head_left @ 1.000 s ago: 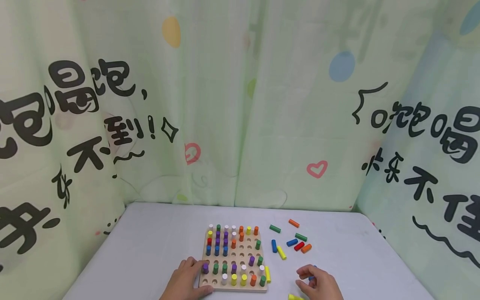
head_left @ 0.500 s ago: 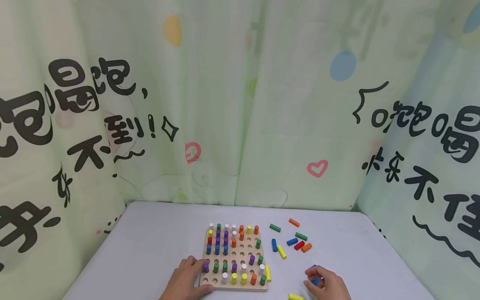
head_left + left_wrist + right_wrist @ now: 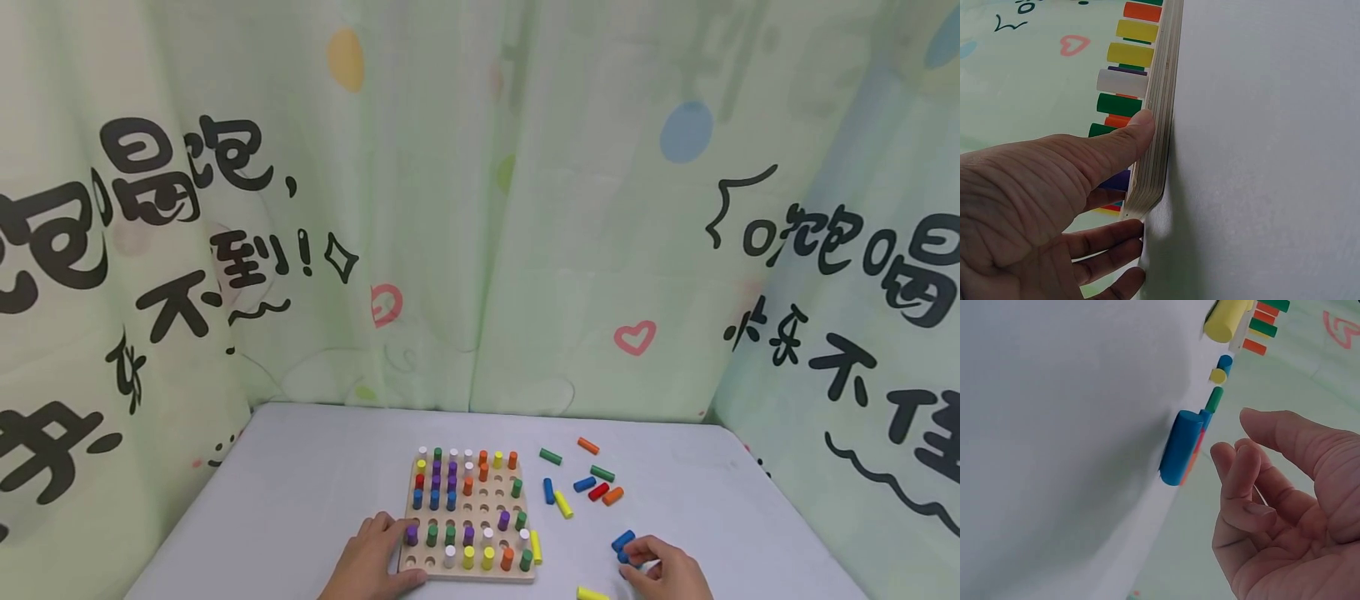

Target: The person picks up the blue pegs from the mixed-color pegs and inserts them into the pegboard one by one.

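A wooden pegboard (image 3: 480, 525) with coloured pegs standing in its holes lies on the table. My left hand (image 3: 367, 557) holds its near left corner, index finger beside a purple peg (image 3: 412, 536). The left wrist view shows the thumb (image 3: 1142, 119) against the board's side. My right hand (image 3: 667, 571) is right of the board, fingertips close to two blue pegs, the nearer one partly covered in the head view. In the right wrist view, a blue peg (image 3: 1180, 449) lies on the table, and nothing shows between the thumb (image 3: 1272, 428) and the loosely bent fingers.
Loose green, orange, blue, red and yellow pegs lie behind the right hand, such as a red peg (image 3: 598, 492). One yellow peg (image 3: 536, 547) lies along the board's right edge, another yellow peg (image 3: 592, 594) at the front. A patterned curtain (image 3: 480, 250) surrounds the table.
My right hand has shifted to the right, and the blue pegs under its fingers have come into clearer view. The left hand stays on the pegboard.
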A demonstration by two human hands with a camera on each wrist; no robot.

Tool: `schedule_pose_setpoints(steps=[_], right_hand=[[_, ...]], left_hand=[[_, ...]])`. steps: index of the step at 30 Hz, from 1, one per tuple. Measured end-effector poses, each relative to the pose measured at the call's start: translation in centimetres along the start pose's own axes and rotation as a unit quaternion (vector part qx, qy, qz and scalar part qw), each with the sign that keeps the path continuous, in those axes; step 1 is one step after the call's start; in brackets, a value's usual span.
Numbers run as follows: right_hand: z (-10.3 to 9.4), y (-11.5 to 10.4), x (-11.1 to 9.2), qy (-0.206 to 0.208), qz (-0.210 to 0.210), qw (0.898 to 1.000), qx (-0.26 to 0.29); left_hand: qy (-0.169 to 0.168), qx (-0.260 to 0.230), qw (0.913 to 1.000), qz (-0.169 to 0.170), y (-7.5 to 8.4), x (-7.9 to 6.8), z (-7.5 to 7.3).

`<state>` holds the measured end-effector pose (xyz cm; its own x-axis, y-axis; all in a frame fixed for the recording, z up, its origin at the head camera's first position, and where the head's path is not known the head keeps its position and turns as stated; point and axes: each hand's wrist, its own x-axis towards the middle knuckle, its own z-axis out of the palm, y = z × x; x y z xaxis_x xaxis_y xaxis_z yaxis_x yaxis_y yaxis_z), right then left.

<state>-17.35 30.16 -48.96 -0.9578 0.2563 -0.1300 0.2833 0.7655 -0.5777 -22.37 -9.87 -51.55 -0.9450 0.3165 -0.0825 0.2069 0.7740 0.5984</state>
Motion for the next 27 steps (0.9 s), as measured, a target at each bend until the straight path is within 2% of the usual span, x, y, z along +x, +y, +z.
schedule_pose_setpoints(steps=[15,27], right_hand=[[-1.1,0.8,0.3,0.02,0.026,0.999,-0.014],[-0.7,1.9,0.8,-0.002,0.031,1.0,-0.002]], left_hand=[[0.009,0.019,0.9997,-0.015,0.5,0.1,0.0],[0.011,0.01,0.9998,-0.011,0.4,0.0,0.1]])
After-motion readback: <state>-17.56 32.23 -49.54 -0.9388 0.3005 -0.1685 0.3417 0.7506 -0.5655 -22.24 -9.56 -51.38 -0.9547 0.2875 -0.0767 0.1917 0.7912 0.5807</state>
